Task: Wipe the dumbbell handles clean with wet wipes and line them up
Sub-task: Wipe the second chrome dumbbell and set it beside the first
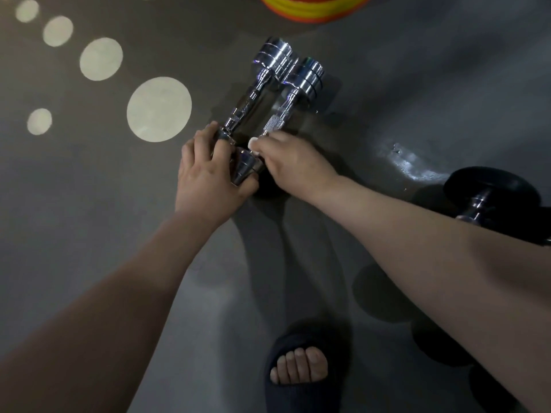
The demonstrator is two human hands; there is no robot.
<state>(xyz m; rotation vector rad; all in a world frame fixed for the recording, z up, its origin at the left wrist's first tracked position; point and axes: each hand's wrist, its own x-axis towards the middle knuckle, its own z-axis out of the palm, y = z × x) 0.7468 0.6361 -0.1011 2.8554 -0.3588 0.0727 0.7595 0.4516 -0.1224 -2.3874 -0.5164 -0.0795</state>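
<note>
We see two chrome dumbbells lying side by side on the grey floor [387,93], their far heads touching: the left dumbbell [249,104] and the right dumbbell [304,80]. Our left hand [208,171] curls over their near heads, with the thumb under one chrome head. Our right hand [292,165] pinches a small white scrap, apparently a wet wipe [253,142], against the right dumbbell's handle at its near end. A black dumbbell [489,198] lies well apart to the right. A slippered foot [301,368] stands nearest us.

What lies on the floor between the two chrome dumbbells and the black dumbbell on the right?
In the head view, only bare grey floor with a shiny patch lies between the chrome dumbbells and the black dumbbell.
</note>
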